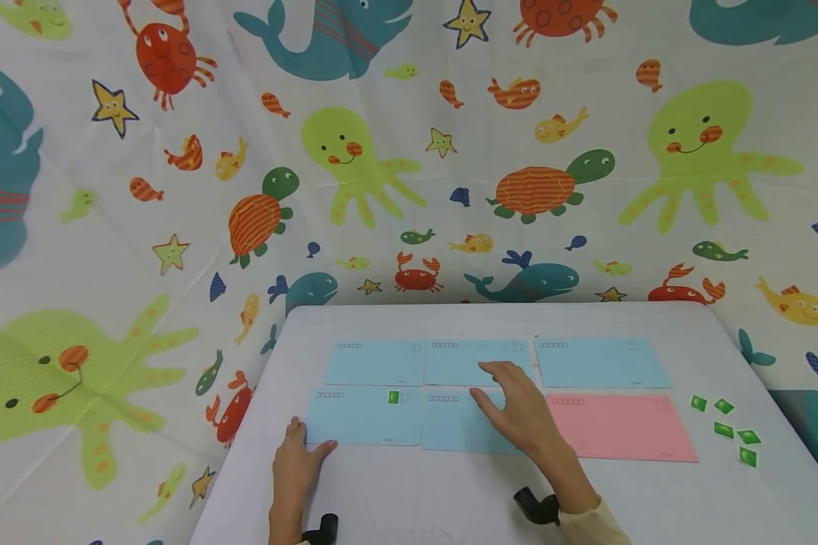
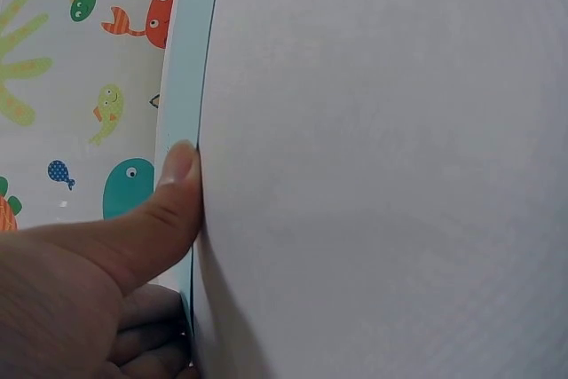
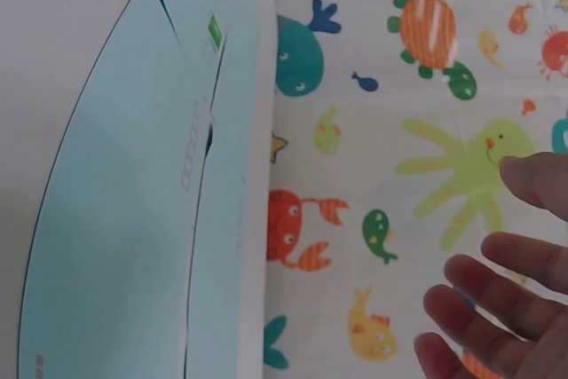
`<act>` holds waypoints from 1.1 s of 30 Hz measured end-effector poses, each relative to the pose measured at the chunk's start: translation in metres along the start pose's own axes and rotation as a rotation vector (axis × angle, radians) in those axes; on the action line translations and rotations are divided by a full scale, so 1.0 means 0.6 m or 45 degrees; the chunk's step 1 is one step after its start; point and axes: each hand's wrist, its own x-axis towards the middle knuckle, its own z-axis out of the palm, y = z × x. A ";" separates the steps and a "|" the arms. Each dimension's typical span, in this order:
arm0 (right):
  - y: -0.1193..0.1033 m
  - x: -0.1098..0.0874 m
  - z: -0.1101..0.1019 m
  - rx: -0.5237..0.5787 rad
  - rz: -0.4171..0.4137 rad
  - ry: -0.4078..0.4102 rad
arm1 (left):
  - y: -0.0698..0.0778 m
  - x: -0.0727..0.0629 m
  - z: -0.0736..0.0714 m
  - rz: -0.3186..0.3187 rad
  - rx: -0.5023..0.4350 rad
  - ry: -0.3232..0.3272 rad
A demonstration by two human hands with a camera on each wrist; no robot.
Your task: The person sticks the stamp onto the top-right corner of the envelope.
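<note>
L grip (image 1: 296,463) is resting loose on front-left blue env. (image 1: 363,424), green stamp (image 1: 394,397) near its top-right; R grip (image 1: 518,405) is hovering empty, unclenched, above mid envs. (image 1: 453,431) Print (image 1: 329,394) is looking too tiny to read.

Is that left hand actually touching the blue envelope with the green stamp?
Touching. The left wrist view shows the left hand with its thumb resting on the near edge of the blue envelope.
</note>
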 end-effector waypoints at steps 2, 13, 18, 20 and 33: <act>0.002 -0.003 -0.006 0.000 0.010 0.000 | 0.000 -0.002 0.001 0.001 0.004 0.003; 0.019 -0.023 -0.037 -0.031 0.076 0.030 | 0.000 -0.014 0.001 -0.006 0.015 0.002; 0.029 -0.031 -0.051 -0.038 0.078 0.066 | -0.004 -0.020 0.005 -0.012 0.027 0.015; 0.033 -0.034 -0.057 -0.044 0.079 0.075 | -0.005 -0.023 0.006 -0.012 0.030 0.021; 0.059 -0.055 -0.095 -0.062 0.121 0.129 | -0.002 -0.043 0.004 -0.014 0.004 0.028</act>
